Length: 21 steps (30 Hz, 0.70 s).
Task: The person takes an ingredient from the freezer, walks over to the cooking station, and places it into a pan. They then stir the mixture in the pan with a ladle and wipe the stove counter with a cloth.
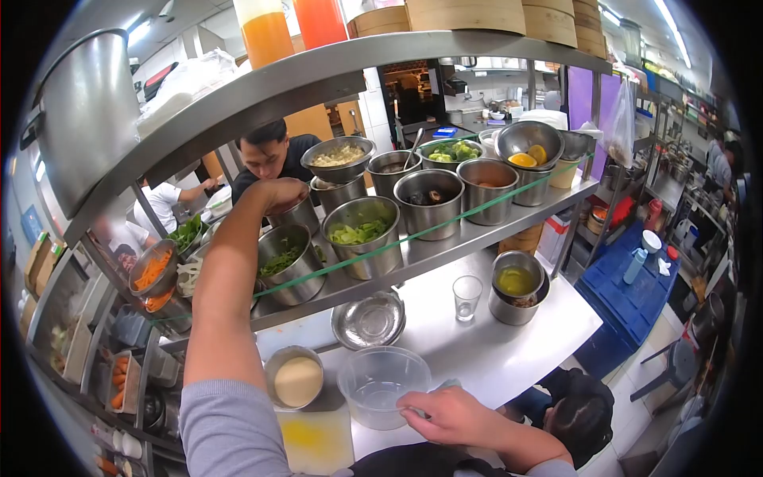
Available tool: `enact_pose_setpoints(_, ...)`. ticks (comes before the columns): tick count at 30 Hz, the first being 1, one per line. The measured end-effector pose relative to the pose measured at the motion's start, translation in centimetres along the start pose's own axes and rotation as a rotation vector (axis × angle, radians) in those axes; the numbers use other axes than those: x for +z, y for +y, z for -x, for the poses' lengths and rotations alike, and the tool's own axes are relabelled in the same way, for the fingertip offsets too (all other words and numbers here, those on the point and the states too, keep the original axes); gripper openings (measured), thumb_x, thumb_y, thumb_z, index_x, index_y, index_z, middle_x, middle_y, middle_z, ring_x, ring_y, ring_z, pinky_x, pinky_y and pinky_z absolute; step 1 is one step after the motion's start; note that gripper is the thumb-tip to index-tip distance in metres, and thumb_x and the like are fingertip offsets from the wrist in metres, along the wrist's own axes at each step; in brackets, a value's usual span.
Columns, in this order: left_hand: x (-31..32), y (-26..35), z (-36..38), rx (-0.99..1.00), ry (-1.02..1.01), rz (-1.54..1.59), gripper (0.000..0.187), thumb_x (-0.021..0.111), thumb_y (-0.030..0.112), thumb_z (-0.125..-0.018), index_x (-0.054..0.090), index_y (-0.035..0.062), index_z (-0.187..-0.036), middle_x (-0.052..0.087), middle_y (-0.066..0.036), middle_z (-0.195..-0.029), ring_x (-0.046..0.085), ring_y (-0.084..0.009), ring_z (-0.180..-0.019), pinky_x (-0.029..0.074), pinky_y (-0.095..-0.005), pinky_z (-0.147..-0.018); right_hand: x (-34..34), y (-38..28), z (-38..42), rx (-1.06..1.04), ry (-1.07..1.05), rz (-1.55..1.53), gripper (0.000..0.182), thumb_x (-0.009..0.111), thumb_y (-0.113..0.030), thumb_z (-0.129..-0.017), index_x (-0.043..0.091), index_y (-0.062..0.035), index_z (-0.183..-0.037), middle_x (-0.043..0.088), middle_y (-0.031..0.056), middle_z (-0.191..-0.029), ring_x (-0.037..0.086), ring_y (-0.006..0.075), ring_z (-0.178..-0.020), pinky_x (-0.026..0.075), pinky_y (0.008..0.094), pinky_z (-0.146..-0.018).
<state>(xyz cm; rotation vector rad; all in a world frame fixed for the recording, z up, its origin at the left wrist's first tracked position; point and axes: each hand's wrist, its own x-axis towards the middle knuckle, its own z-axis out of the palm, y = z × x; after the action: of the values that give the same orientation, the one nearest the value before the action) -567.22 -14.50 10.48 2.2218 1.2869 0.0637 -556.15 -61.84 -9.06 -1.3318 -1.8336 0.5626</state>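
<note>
My left hand [280, 193] reaches up over the shelf to a steel pot [296, 219] in the row, its fingers bent down and hidden at the pot's far side or inside. Low in the view, my right hand [447, 415] is closed beside a clear plastic tub [383, 387], with a small greyish glint at its fingers that I cannot make out. The tub looks empty. Left of it stands a steel pot of pale beige contents [298, 381]. Behind it lies a dented round metal dish [368, 320].
Steel pots of chopped lettuce [358, 231], green leaves [280, 261] and other ingredients line the shelf [445, 238]. A drinking glass [466, 298] and a pot of yellowish liquid [518, 280] stand on the counter. One person [266, 151] is behind the shelf; another [584, 409] is low at right.
</note>
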Motion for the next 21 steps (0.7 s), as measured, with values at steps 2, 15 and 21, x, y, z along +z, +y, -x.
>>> enact_pose_setpoints(2,-0.1,-0.2,-0.4,-0.037,-0.010,0.014,0.019,0.049,0.031,-0.085,0.049,0.0169,-0.071,0.041,0.004,-0.063,0.035,-0.0107,-0.053,0.027,-0.0319,-0.049,0.1,-0.1,0.1,0.005,0.005,0.005,0.015,0.061,-0.016,-0.092,0.063,-0.0087,-0.105,0.062,0.0156,-0.064,0.063,0.0364,-0.059,0.051,0.0467,-0.056)
enact_pose_setpoints(15,0.6,-1.2,-1.7,0.128,-0.037,0.355,0.031,0.057,0.036,-0.094,0.056,0.0164,-0.071,0.039,0.006,-0.057,0.031,-0.0069,-0.048,0.025,-0.0280,-0.045,0.4,0.9,-0.7,-0.053,0.043,0.121,0.017,0.062,-0.018,-0.092,0.064,-0.0087,-0.107,0.062,0.0156,-0.063,0.063,0.0360,-0.058,0.049,0.0458,-0.055)
enact_pose_setpoints(21,0.6,0.0,0.2,-0.014,0.137,0.042,0.042,0.062,0.052,-0.094,0.060,0.0171,-0.071,0.031,0.006,-0.058,0.024,-0.0084,-0.053,0.022,-0.0298,-0.051,-1.9,-0.5,-3.6,-0.143,-0.005,0.213,0.013,0.060,-0.017,-0.093,0.060,-0.0072,-0.101,0.061,0.0157,-0.062,0.063,0.0373,-0.060,0.050,0.0483,-0.056)
